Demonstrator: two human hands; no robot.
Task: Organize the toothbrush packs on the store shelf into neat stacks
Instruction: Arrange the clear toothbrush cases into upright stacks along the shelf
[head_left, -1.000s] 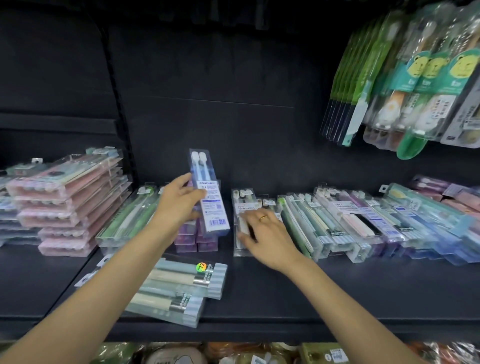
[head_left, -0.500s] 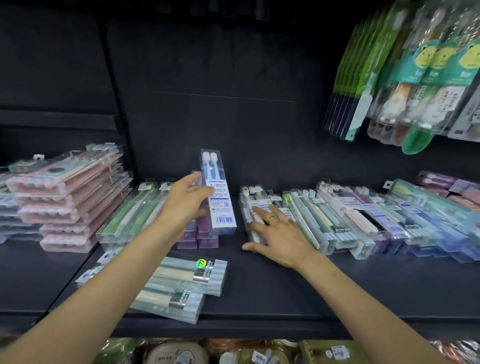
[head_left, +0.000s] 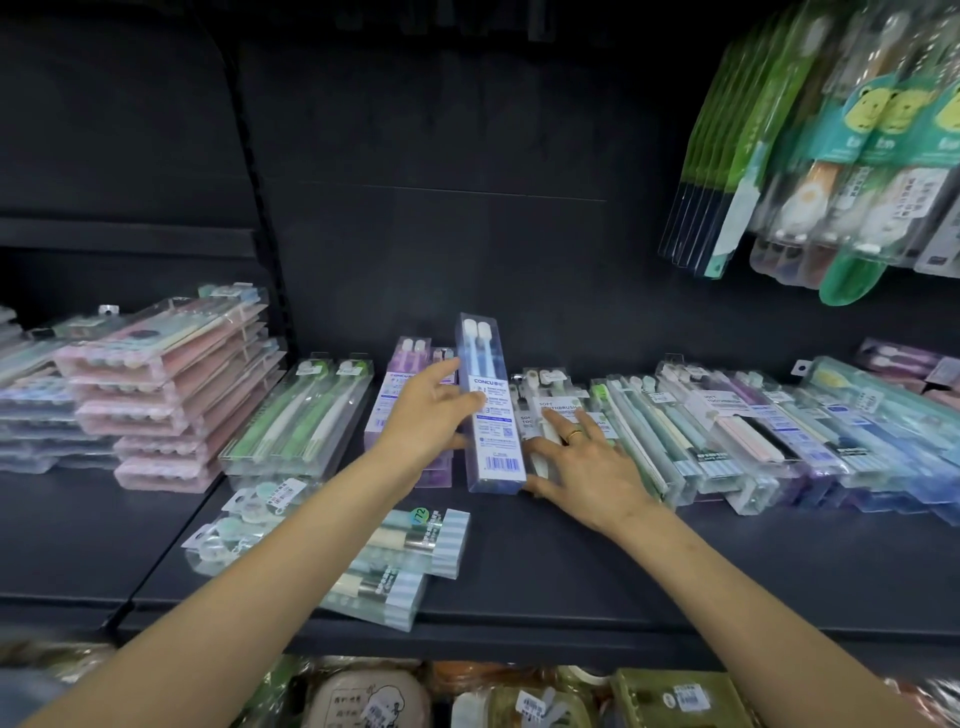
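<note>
**Toothbrush pack held upright, not yet laid on a stack**

Toothbrush packs are spread along the black metal store shelf (head_left: 571, 587); one of them — a tall clear plastic box with two white-headed blue brushes and a blue-and-white label (head_left: 488, 405) — is held standing on end, its lower edge on or just above the shelf, in front of the purple-labelled packs (head_left: 402, 384) stacked behind it. The left hand (head_left: 426, 415) is curled round the box's left side, thumb on its front. The right hand (head_left: 582, 462) lies flat with fingers spread on the clear pack marked "soft toothbrush" (head_left: 558, 410), its thumb touching the foot of the upright box.

The step in hand appears to be the placing of this box. It cannot be told whether it belongs on the purple-labelled stack or in the gap beside it. The next move would call for the box to be tipped flat and squared with its neighbours, while the leaning row on the right (head_left: 727, 441) is steadied. Two pale striped packs (head_left: 415, 540) near the shelf's front edge are yet to be sorted — they lie askew.
</note>
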